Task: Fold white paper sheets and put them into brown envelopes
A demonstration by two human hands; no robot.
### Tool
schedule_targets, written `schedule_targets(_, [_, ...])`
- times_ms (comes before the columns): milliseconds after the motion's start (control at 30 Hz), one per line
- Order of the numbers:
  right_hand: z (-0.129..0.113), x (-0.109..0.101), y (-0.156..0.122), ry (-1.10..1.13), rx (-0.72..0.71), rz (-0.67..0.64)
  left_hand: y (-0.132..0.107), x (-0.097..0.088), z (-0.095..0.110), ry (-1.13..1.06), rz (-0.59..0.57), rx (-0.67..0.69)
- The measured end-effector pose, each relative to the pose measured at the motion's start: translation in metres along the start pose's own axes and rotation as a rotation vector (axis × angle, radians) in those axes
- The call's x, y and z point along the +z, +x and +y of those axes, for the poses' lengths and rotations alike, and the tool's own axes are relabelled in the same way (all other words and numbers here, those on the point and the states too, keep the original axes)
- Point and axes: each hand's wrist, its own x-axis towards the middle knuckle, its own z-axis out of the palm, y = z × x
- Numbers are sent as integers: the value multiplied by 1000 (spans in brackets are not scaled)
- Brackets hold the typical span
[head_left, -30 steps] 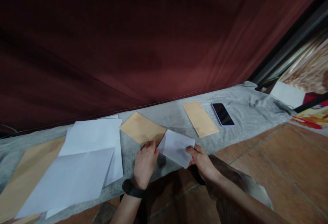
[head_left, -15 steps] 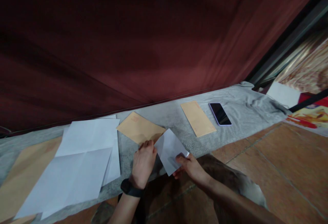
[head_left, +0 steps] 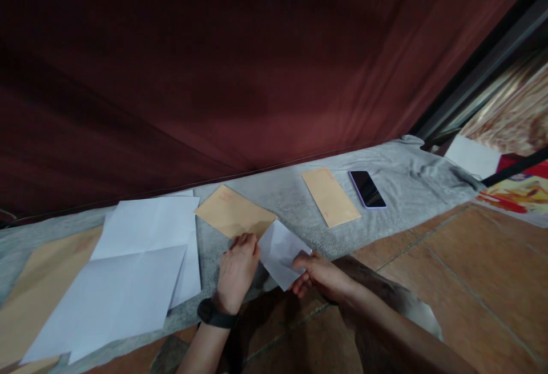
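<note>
A brown envelope [head_left: 233, 211] with a small red print lies slantwise on the grey cloth. My left hand [head_left: 238, 268], with a dark band on its wrist, has its fingers curled and closed on the envelope's near end. Between the thumb and fingers of my right hand [head_left: 319, 274] is a folded white sheet of paper [head_left: 280, 254]. The far left corner of the sheet meets the envelope's right end. Whether that corner is inside the envelope or only against it, I cannot tell.
To the left, white sheets [head_left: 124, 282] with fold creases overlap a larger brown envelope [head_left: 47, 282]. Further right lie another brown envelope [head_left: 330, 198] and a phone [head_left: 368, 189]. A dark red curtain [head_left: 257, 77] hangs behind the cloth-covered surface [head_left: 406, 174]. Tiled floor [head_left: 483, 265] shows below.
My right hand has shifted slightly, and the folded sheet has turned a little in its grip. My left hand stays at the envelope's near end.
</note>
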Motion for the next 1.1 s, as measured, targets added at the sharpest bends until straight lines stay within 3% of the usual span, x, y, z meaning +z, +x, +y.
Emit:
schedule_targets(167, [-5, -4, 3, -34, 18, 9, -1, 0, 3, 44, 0, 26])
schedule_targets(500, [-10, -15, 11, -53, -190, 239, 1, 5, 11, 153, -7, 56])
schedule_targets(1100, [-38, -29, 18, -276, -200, 188, 2, 7, 29, 210, 2, -4])
